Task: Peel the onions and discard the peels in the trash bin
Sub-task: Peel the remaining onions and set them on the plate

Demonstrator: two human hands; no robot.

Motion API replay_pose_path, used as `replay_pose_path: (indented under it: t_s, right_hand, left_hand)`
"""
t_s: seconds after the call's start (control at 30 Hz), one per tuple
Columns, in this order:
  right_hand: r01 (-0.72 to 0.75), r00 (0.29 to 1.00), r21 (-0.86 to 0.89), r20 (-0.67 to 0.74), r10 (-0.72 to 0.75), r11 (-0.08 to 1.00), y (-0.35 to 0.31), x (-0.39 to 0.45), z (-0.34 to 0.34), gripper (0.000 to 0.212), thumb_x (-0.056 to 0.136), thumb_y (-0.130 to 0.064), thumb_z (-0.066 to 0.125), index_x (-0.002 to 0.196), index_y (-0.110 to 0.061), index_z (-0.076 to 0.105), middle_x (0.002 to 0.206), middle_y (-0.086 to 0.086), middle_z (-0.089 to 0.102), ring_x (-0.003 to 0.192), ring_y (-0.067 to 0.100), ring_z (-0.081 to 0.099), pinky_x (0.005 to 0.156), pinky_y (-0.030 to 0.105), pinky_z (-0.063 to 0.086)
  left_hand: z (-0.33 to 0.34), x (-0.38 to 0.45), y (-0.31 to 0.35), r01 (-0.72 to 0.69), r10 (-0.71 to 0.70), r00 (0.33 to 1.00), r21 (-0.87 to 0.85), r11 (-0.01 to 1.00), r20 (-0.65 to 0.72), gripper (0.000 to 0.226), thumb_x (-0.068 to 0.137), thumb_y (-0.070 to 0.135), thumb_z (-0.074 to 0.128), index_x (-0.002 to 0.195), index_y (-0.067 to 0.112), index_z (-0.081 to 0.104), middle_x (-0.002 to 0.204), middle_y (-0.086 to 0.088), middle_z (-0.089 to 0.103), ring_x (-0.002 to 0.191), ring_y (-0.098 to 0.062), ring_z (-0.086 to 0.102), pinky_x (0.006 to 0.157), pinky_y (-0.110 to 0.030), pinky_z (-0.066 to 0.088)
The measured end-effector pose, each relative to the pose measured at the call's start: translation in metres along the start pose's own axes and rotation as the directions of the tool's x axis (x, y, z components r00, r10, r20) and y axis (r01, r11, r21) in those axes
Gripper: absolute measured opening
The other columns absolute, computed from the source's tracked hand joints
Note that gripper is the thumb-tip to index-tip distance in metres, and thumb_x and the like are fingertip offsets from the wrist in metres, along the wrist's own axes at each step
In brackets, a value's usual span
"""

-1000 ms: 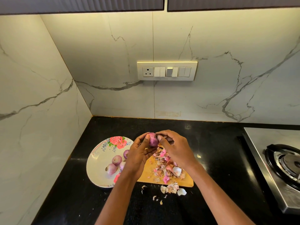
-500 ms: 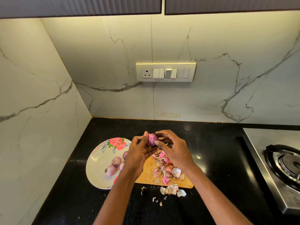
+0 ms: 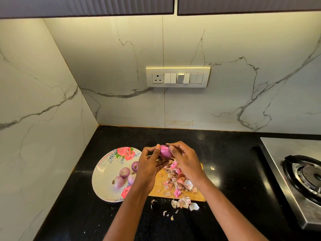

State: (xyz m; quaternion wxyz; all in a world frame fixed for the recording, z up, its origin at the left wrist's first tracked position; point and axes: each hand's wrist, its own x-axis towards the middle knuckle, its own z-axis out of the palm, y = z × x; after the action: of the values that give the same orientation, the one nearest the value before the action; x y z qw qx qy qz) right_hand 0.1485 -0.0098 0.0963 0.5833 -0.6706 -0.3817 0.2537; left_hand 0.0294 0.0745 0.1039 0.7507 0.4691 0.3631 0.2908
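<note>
A small purple onion (image 3: pixel 164 151) is held above the far end of a wooden cutting board (image 3: pixel 158 186). My left hand (image 3: pixel 149 166) grips it from the left, thumb on top. My right hand (image 3: pixel 185 160) pinches its top right side with thumb and fingertips. A heap of pink and papery onion peels (image 3: pixel 177 181) lies on the board under my right hand. Several peeled onions (image 3: pixel 124 172) sit on a white floral plate (image 3: pixel 104 178) to the left of the board. No trash bin is in view.
Loose peel scraps (image 3: pixel 184 203) lie on the black countertop (image 3: pixel 234 171) in front of the board, and one scrap (image 3: pixel 212 168) lies to its right. A steel gas stove (image 3: pixel 298 176) stands at the right edge. Marble walls close off the back and left.
Both hands have kept the onion between them, turning it slightly. The fingers of my right hand have shifted on its top.
</note>
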Motion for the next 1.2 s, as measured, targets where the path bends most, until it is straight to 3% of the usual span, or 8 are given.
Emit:
replay_pose_path:
  t_s: [0.1,0.23,0.43,0.57,0.77,0.83,0.97,1.2]
  right_hand:
    - [-0.016,0.994,-0.047,0.111,0.021,0.999,0.005,-0.001,-0.001,0.034,0.095,-0.042,0.064,0.128,-0.032,0.066,0.121,-0.016,0.067,0.115,0.0,0.06,0.095,0.019,0.052]
    - [-0.034,0.996,-0.074,0.083,0.04,0.997,0.01,-0.001,0.001,0.033,0.099,-0.04,0.059,0.131,-0.038,0.061,0.126,-0.018,0.064,0.118,-0.005,0.056,0.093,0.011,0.047]
    - [-0.101,0.994,0.002,0.045,0.101,0.995,0.013,-0.001,-0.001,0.029,0.102,-0.04,0.053,0.128,-0.03,0.059,0.121,-0.012,0.065,0.116,0.007,0.061,0.095,0.023,0.054]
    - [-0.067,0.997,-0.006,0.036,0.067,0.998,0.009,0.001,-0.002,0.029,0.099,-0.043,0.055,0.124,-0.029,0.063,0.116,-0.013,0.069,0.111,0.003,0.064,0.097,0.029,0.055]
    - [0.024,0.997,-0.015,0.068,-0.023,1.0,-0.002,-0.001,-0.008,0.038,0.091,-0.043,0.068,0.128,-0.036,0.064,0.125,-0.016,0.066,0.116,-0.001,0.061,0.095,0.019,0.053]
    - [0.104,0.995,-0.078,0.005,-0.103,0.992,-0.001,-0.004,-0.006,0.04,0.085,-0.038,0.076,0.124,-0.03,0.069,0.121,-0.014,0.067,0.112,-0.001,0.063,0.092,0.016,0.054]
    - [0.143,0.968,-0.05,-0.2,-0.15,0.988,0.004,-0.003,-0.007,0.023,0.084,-0.028,0.075,0.104,-0.017,0.076,0.102,-0.007,0.072,0.097,0.003,0.068,0.08,0.015,0.055]
    - [0.139,0.979,0.017,-0.156,-0.135,0.99,0.001,0.001,-0.01,0.019,0.087,-0.026,0.073,0.101,-0.015,0.076,0.096,-0.009,0.074,0.097,0.009,0.069,0.083,0.02,0.056]
  left_hand:
    - [-0.002,0.003,-0.003,-0.014,0.018,0.998,0.074,0.997,-0.058,0.03,0.099,0.034,0.059,0.114,0.008,0.062,0.107,-0.015,0.074,0.094,-0.028,0.076,0.084,-0.04,0.063]
    - [-0.007,0.005,-0.008,-0.039,0.05,0.997,0.178,0.983,-0.057,0.023,0.102,0.027,0.057,0.116,0.01,0.064,0.109,-0.014,0.074,0.093,-0.027,0.077,0.087,-0.044,0.062]
    - [-0.011,0.002,-0.004,-0.117,0.114,0.993,0.319,0.941,0.027,0.03,0.099,0.035,0.059,0.126,0.024,0.063,0.115,0.001,0.073,0.098,-0.012,0.074,0.077,-0.023,0.06]
    - [-0.008,-0.001,0.003,-0.128,0.113,0.991,0.257,0.958,0.072,0.039,0.091,0.04,0.06,0.126,0.022,0.064,0.116,-0.001,0.073,0.102,-0.014,0.074,0.075,-0.021,0.058]
    - [-0.003,0.001,0.003,-0.116,0.119,0.993,0.112,0.987,-0.02,0.044,0.089,0.037,0.063,0.127,0.014,0.063,0.115,-0.008,0.073,0.104,-0.021,0.073,0.08,-0.027,0.061]
    - [-0.002,0.002,0.005,-0.116,0.12,0.992,0.097,0.988,-0.033,0.042,0.089,0.036,0.064,0.125,0.014,0.063,0.115,-0.009,0.072,0.103,-0.021,0.073,0.081,-0.028,0.061]
    - [-0.001,-0.001,0.005,-0.104,0.1,0.994,0.098,0.99,0.037,0.044,0.088,0.035,0.065,0.128,0.018,0.063,0.12,-0.007,0.071,0.108,-0.021,0.072,0.083,-0.028,0.06]
    - [-0.006,-0.003,0.01,-0.071,0.053,0.989,0.128,0.989,0.14,0.052,0.088,0.041,0.063,0.135,0.022,0.059,0.126,-0.008,0.069,0.112,-0.022,0.07,0.086,-0.029,0.058]
